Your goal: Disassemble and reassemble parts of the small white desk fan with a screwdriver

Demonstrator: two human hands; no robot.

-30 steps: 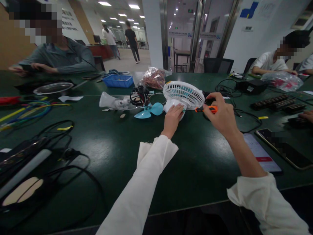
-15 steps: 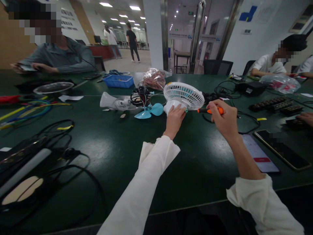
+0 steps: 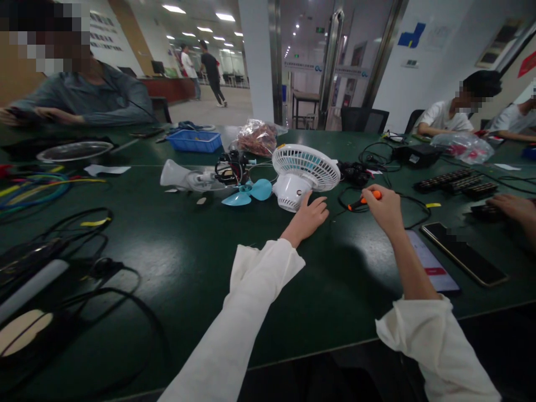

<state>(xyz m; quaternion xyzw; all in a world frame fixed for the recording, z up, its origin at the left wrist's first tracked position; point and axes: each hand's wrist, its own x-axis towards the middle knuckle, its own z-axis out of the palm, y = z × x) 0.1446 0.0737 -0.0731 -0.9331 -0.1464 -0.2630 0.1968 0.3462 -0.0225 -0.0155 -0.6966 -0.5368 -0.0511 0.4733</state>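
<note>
A white fan head [image 3: 288,187] with a slotted grille lies on the dark green table, its rounded motor cover towards me. Beside the cover is my left hand [image 3: 307,220], fingers spread and holding nothing; its thumb is at the cover's lower edge, and I cannot tell whether it touches. To the right, my right hand [image 3: 384,207] is closed round an orange and black screwdriver [image 3: 355,207], which points left and down, apart from the fan. Left of the fan head lie a light blue fan blade [image 3: 247,193], a bare motor with wires [image 3: 233,167] and a white fan stand [image 3: 178,176].
Behind stand a blue tray [image 3: 195,142] and a clear bag [image 3: 257,137]. Black cables [image 3: 138,296] spread at the left. Two phones [image 3: 464,254] lie right of my right forearm. A co-worker's hand [image 3: 513,207] rests at the far right; other people sit across the table.
My left hand has slid off the fan's motor cover, down and to the right, uncovering it. My right hand, with the screwdriver, has dropped lower. The view has turned slightly right.
</note>
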